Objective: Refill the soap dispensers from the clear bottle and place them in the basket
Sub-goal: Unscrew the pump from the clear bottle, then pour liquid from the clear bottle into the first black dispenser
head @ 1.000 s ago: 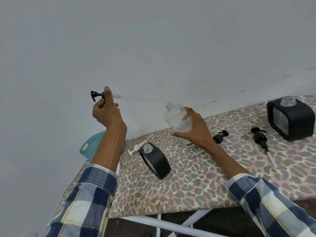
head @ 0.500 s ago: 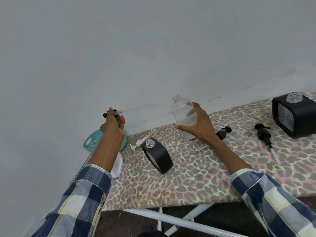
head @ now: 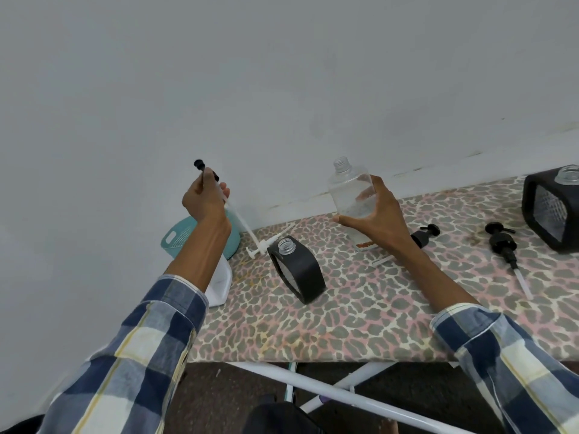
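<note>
My left hand (head: 205, 200) is closed around a black pump head (head: 205, 170); its clear tube (head: 239, 219) slants down and right toward the table. In my right hand (head: 377, 216) is the clear bottle (head: 349, 191), upright, uncapped, a little liquid inside, held just above the table. A black oval soap dispenser (head: 300, 272) with an open neck stands between my hands. At the far right sits a black square dispenser (head: 550, 211), also open. The teal basket (head: 175, 239) lies behind my left wrist, partly hidden.
A white pump (head: 260, 245) lies by the oval dispenser. Two black pumps (head: 423, 236) (head: 504, 249) rest on the leopard-print board (head: 360, 317). A white container (head: 221, 283) sits at the board's left end. The wall is close behind; white legs (head: 344, 396) cross below.
My left hand came down with the pump, and its tube swung from level to pointing down. My right hand turned the clear bottle from tilted to upright.
</note>
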`<action>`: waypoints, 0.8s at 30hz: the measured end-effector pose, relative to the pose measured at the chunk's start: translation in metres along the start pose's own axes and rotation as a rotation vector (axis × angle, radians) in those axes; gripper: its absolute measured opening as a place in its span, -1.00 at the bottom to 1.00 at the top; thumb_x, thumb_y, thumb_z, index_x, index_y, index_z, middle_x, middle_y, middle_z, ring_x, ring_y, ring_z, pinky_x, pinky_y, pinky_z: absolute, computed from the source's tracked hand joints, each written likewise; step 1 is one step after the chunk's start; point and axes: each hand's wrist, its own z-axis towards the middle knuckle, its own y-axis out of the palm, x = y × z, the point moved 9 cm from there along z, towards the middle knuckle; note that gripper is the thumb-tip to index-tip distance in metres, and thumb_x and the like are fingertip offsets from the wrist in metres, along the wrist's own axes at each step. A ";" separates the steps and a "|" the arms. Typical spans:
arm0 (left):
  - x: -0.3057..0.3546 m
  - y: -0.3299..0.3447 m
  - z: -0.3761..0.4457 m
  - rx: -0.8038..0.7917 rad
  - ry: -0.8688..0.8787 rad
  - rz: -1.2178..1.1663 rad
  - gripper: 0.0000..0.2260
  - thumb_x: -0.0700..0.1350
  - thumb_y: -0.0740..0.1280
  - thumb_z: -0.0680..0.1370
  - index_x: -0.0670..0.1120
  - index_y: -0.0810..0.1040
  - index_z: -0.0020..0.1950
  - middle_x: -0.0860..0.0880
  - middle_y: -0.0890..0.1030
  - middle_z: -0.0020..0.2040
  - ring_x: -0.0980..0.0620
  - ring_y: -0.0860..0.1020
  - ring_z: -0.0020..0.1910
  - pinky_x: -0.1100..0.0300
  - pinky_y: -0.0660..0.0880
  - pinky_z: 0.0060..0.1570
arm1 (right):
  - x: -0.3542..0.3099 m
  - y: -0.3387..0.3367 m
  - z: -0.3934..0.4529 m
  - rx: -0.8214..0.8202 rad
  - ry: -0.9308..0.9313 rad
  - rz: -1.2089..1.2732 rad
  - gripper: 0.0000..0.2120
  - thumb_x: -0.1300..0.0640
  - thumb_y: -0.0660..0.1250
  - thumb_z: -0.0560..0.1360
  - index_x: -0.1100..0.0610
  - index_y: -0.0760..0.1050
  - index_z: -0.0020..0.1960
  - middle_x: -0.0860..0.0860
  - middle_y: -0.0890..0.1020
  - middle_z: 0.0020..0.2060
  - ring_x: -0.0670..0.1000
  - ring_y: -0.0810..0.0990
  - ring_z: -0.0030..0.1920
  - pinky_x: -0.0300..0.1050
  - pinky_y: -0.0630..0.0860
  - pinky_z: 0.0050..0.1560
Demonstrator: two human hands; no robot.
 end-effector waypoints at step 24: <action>-0.119 0.048 -0.042 -0.700 0.031 0.808 -0.73 -0.23 0.62 0.47 -0.08 0.77 0.16 -0.10 0.75 0.08 0.04 0.68 -0.02 0.31 0.54 -0.13 | -0.025 0.019 -0.014 -0.115 -0.126 -0.046 -0.12 -0.30 0.70 0.28 -0.10 0.34 0.43 -0.07 0.61 0.08 -0.06 0.64 0.11 -0.11 0.65 0.12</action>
